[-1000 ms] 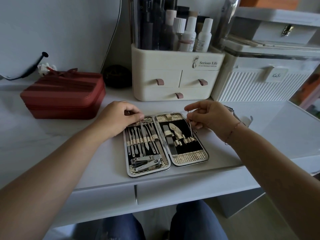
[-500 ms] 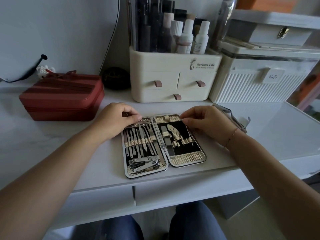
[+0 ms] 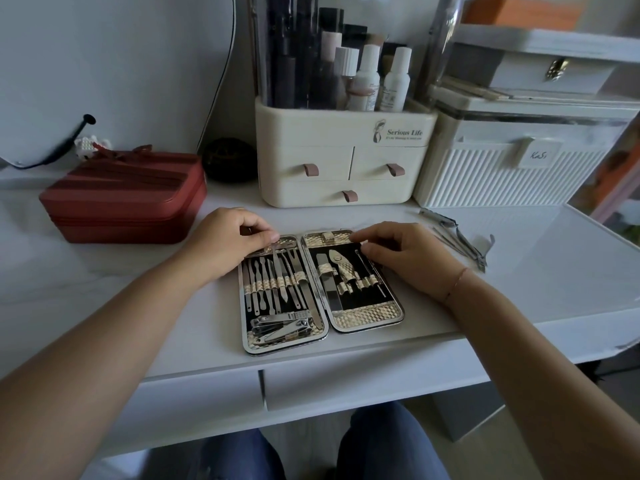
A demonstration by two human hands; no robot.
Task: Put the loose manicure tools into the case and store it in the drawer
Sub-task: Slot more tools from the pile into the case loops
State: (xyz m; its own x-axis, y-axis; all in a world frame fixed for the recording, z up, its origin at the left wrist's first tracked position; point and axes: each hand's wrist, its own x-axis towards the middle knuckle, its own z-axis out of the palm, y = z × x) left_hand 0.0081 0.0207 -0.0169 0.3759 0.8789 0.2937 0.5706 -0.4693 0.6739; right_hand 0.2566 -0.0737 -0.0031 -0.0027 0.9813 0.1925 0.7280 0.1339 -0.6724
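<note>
Both forearms reached in from the near edge of the white desk (image 3: 86, 285), palms down, each hand curled at the far end of the open manicure case (image 3: 320, 294). The left hand (image 3: 230, 242) sat at the far-left corner of the case, the right hand (image 3: 401, 252) over the far-right corner.

The case lay flat just short of the desk's front edge. Bare desktop stretched to the right of the right hand, except for the loose tools (image 3: 457, 239) lying near its knuckles. A red zip pouch (image 3: 124, 195) sat just left of the left hand, and a cream organizer (image 3: 343, 161) stood close beyond both sets of fingertips.

The left fingers pinched the top of a thin tool in the left half. The right fingers were bent, their tips touching a slim probe (image 3: 369, 270) in the right half; whether they gripped it could not be told.
</note>
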